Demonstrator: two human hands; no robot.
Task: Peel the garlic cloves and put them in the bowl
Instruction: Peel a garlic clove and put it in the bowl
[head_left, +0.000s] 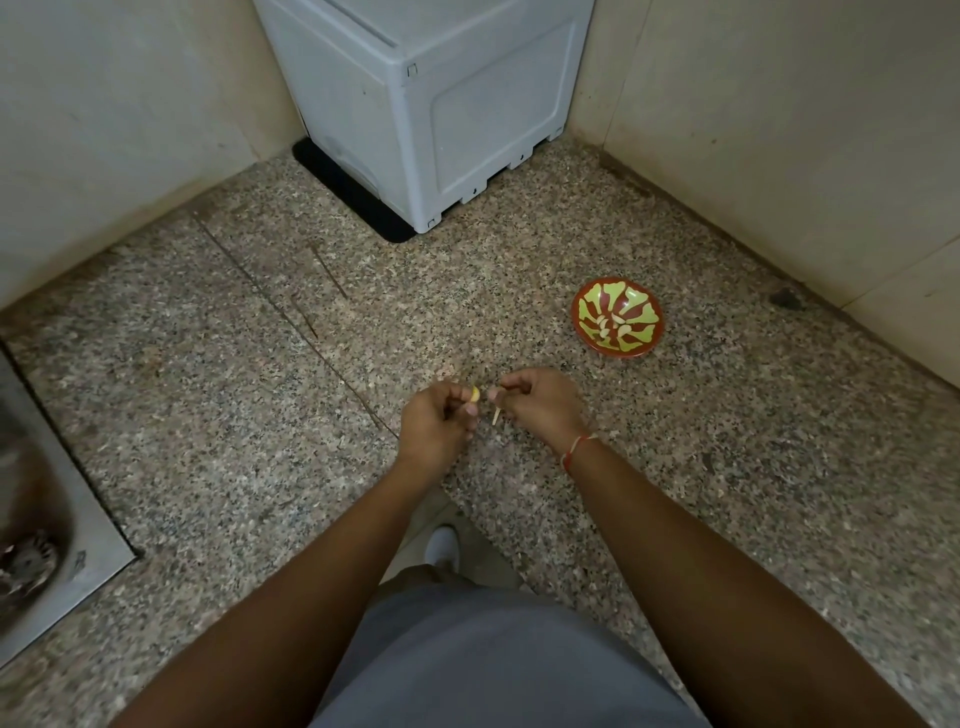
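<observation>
While left hand (435, 415) pinches it | garlic clove (474, 396) pale yellow, small

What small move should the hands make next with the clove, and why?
Probably the right hand should drop the strip of skin it pinches, then pull more peel off. The left hand holds the garlic clove by its fingertips over the counter, and the bowl, with peeled cloves inside, stands apart to the right.
</observation>
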